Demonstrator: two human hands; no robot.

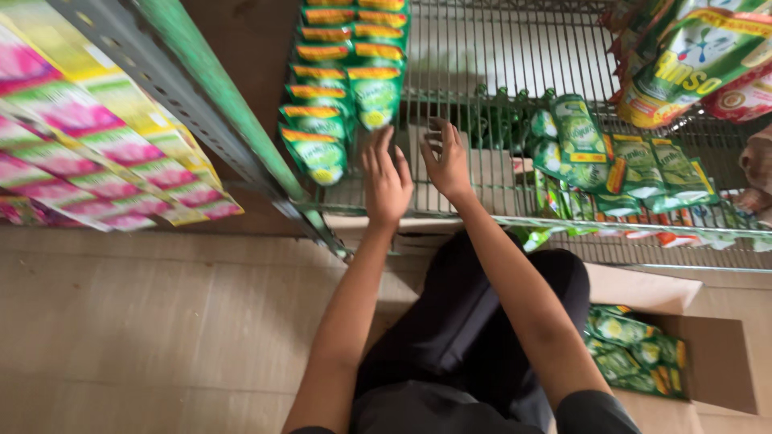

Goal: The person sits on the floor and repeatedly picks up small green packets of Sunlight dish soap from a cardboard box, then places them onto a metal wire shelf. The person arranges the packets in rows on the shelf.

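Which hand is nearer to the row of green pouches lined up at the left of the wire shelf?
Left. The left hand hovers beside the row of green pouches, near its closest pouches. The right hand is farther right, over the bare wire shelf.

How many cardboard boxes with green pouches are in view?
1: the open cardboard box on the floor at lower right, beside the person's knee; more may be hidden beyond the frame.

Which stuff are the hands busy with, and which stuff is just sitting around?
Busy with:
left hand and right hand, both empty and reaching
green pouches in rows
wire shelf

Just sitting around:
pink packets
loose green pouches
open cardboard box of green pouches
big bags
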